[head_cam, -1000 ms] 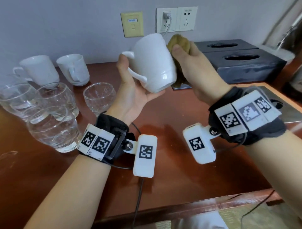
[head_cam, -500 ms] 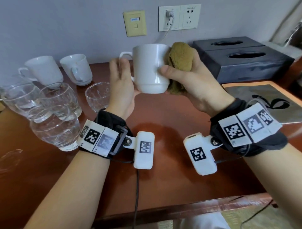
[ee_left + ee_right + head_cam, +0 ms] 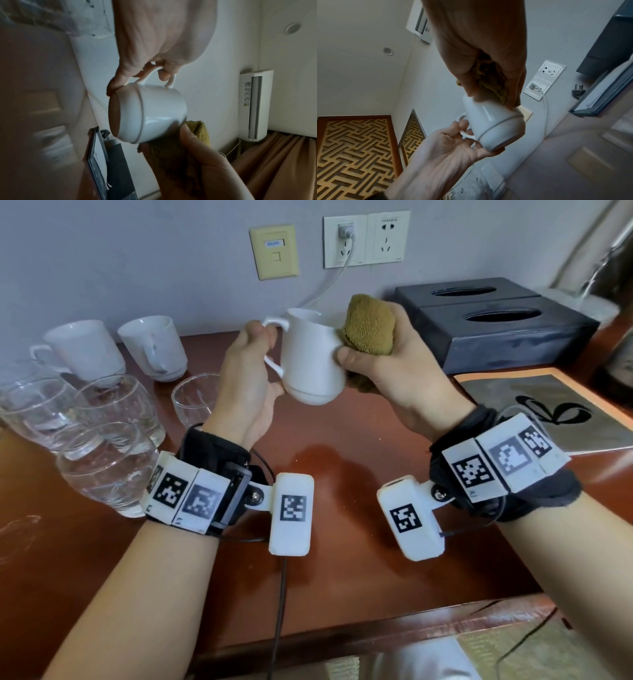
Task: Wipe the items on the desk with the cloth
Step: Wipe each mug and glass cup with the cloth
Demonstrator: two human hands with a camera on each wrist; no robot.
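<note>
The white mug (image 3: 313, 361) is the landmark here: it's held up in the air above the reddish-brown wooden desk (image 3: 342, 542), roughly upright, handle pointing to the person's left. Below and in front of the mug there's a good open stretch of glossy desk running to the front edge, so plenty of room on that side. Left of the mug it's crowded: a cluster of clear round drinking glasses (image 3: 113, 412) and, behind those, two more white cups (image 3: 120, 347) near the wall. Right of and behind the mug sits a dark boxy tissue holder (image 3: 496, 326) with two oval slots, and nearer on that side a flat placemat (image 3: 548, 405) with an orange border and a black scribble on it. On the wall behind the mug are a yellowish plate and white sockets with a white cable plugged in. The mug is smooth glazed ceramic with a little ridge round its foot. The left hand (image 3: 246, 385) has its fingers hooked through and curled round the handle, thumb down near the base. The right hand (image 3: 394, 364) is closed around a bunched-up mustard-coloured cloth (image 3: 368, 328), nubby knit texture, and presses it against the mug's right side, thumb tip touching the mug wall.
</note>
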